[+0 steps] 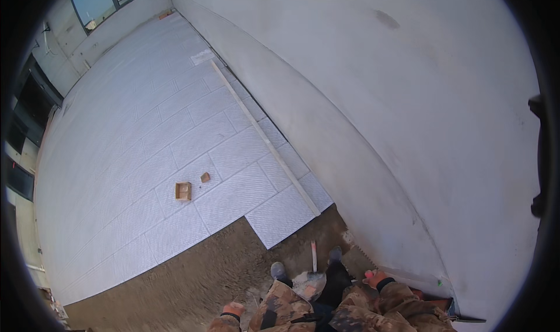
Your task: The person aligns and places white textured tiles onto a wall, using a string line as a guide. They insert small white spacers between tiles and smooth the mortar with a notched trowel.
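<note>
My right hand [374,278] is closed on the reddish handle of a notched trowel [357,261], whose toothed edge shows beside the wall. My left hand [234,309] hangs low over the mortar bed [192,268], its fingers too small and turned away to read. Between my feet a hammer [314,256] with a red and white handle stands head down, next to a pale heap of mortar [307,286]. Just ahead of my shoes lies the nearest corner tile [283,218] of the tiled floor.
White ridged tiles [175,139] cover the floor toward the window [96,5]. A long straightedge [265,139] lies along the right wall [373,99]. An open cardboard box [183,191] and a small brown piece [205,177] rest on the tiles. Dark doorways [35,99] line the left.
</note>
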Motion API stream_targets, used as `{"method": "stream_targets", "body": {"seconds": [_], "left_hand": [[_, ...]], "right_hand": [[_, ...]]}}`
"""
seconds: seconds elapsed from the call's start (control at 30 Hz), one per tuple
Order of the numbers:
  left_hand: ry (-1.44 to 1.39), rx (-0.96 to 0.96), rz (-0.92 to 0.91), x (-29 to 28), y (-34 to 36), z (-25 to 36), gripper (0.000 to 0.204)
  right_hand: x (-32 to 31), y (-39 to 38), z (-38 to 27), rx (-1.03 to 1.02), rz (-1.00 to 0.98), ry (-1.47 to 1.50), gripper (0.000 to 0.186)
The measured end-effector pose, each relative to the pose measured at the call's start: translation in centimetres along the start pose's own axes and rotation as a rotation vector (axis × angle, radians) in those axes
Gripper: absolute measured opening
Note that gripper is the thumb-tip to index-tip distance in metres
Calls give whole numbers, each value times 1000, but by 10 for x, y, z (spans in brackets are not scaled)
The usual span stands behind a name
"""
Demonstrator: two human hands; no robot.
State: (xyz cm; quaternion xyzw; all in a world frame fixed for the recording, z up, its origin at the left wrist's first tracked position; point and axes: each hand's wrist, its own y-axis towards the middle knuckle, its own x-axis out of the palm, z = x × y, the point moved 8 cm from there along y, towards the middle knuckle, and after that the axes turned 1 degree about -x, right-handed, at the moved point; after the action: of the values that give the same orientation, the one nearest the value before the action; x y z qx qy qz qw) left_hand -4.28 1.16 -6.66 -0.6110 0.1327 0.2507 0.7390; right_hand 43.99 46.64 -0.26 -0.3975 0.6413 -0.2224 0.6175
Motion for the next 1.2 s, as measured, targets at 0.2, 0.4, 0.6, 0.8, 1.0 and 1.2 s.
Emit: {"method": "stream_targets", "body": {"seconds": [0.2,0.4,0.6,0.8,1.0,1.2], "left_hand": [[-132,-184,133,49,-38,9,26],[-202,-142,106,135,-97,85,33],[-220,125,81,167,-102,156,32],[-385,-1,-53,168,-30,127,23],[-477,15,-56,162,71,108,27],[-393,94,98,173,179,108,41]], "right_hand": [[-37,94,8,-163,-123,-136,55],[-78,147,12,-276,-145,-199,50],[-115,180,2,-273,-126,-251,48],[-106,182,-17,-261,-128,-356,45],[-90,197,-44,-183,-210,-306,48],[-8,288,-42,-130,-329,-351,34]]}}
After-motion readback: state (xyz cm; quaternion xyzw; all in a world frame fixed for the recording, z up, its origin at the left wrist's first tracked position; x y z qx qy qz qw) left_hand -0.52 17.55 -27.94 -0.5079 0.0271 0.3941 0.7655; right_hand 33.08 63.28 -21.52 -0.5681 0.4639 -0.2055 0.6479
